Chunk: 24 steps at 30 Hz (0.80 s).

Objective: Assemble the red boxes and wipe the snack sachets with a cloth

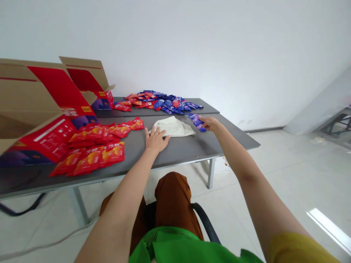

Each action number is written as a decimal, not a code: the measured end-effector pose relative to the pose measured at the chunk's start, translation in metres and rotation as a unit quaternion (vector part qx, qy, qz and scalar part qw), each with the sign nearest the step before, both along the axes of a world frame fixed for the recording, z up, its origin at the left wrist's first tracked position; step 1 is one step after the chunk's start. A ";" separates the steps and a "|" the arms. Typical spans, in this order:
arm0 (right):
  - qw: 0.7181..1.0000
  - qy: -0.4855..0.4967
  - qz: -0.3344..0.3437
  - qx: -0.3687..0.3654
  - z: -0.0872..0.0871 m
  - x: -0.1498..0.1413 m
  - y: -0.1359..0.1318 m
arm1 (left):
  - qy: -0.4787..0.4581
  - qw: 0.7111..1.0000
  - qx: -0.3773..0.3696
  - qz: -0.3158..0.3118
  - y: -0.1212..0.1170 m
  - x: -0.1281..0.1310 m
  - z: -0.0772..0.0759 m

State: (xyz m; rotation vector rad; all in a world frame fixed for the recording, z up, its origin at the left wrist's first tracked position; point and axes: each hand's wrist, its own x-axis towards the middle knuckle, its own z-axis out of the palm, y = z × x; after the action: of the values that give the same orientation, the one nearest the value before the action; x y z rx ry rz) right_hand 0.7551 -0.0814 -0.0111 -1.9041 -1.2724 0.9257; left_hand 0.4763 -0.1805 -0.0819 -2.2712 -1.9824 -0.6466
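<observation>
My left hand (157, 140) lies flat with its fingers spread, at the left edge of a crumpled white cloth (177, 128) on the dark table. Pinched between the thumb and fingers of my right hand (210, 123) is a purple-blue packet (196, 120), just right of the cloth. Whether a second packet lies under it I cannot tell. To the left of my left hand, red packets with orange pictures (112, 152) lie in overlapping rows. Behind the cloth spreads a loose heap of blue packets (167, 104) and red packets (124, 106).
Open cardboard boxes, a near one (30, 95) and a farther one (90, 82), stand on the left of the table (233, 137) with flaps raised. A white wall (219, 54) runs behind. A chair armrest (205, 223) is beside my leg, below the table edge.
</observation>
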 end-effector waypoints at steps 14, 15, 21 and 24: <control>0.925 -0.363 -0.109 -0.002 -0.027 0.033 0.017 | -0.049 0.997 -0.064 0.011 0.021 -0.014 -0.011; 0.923 -0.367 -0.113 -0.002 -0.027 0.030 0.017 | -0.048 0.997 -0.065 0.013 0.021 -0.015 -0.011; 0.928 -0.358 -0.090 0.052 -0.017 -0.002 0.011 | -0.045 0.997 -0.062 0.015 0.021 -0.015 -0.010; 0.933 -0.341 -0.042 0.102 -0.011 -0.031 0.002 | -0.041 0.997 -0.063 0.019 0.022 -0.016 -0.009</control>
State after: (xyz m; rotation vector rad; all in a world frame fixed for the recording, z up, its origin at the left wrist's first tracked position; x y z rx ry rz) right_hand 0.7243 -0.0792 -0.0219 -2.1645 -1.5726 0.0503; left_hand 0.4606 -0.1587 -0.0905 -2.3049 -2.1584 -0.6393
